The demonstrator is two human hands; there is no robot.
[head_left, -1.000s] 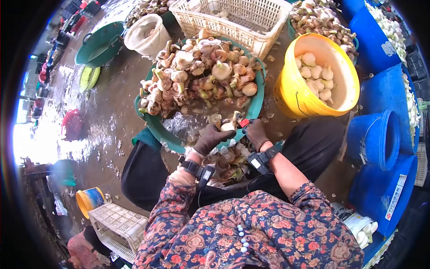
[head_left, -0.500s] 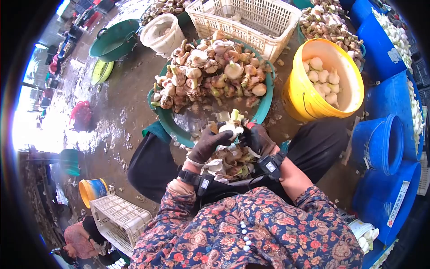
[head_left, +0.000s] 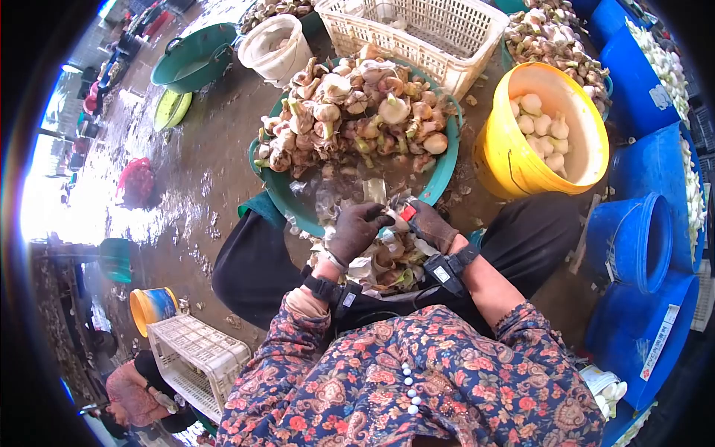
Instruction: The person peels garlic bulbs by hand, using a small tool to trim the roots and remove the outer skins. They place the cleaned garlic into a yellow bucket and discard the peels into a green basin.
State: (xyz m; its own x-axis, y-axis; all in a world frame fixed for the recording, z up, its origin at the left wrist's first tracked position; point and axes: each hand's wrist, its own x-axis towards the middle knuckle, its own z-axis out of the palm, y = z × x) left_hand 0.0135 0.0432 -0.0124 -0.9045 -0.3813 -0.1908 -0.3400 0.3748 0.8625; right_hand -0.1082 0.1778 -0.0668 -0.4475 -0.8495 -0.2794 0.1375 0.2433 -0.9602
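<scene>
My left hand (head_left: 356, 232), in a dark glove, is closed on a garlic bulb (head_left: 392, 215), which is mostly hidden by the fingers. Close at its right, my right hand (head_left: 433, 226), also gloved, is closed around a small tool with a red part (head_left: 408, 213). Both hands are over the near rim of a green tub (head_left: 279, 195) heaped with unpeeled garlic bulbs (head_left: 350, 112). Below them, loose garlic skins (head_left: 387, 270) pile up in my lap.
A yellow bucket (head_left: 491, 141) holding peeled bulbs stands right of the tub. Behind are a white crate (head_left: 447, 71) and a white bucket (head_left: 287, 63). Blue buckets (head_left: 622, 238) line the right side. Another person (head_left: 134, 391) works at lower left beside a crate (head_left: 205, 343).
The white bulb with its green stem, upright between my hands before, is now mostly covered by my fingers. My left hand has turned over it, and the red part shows more plainly.
</scene>
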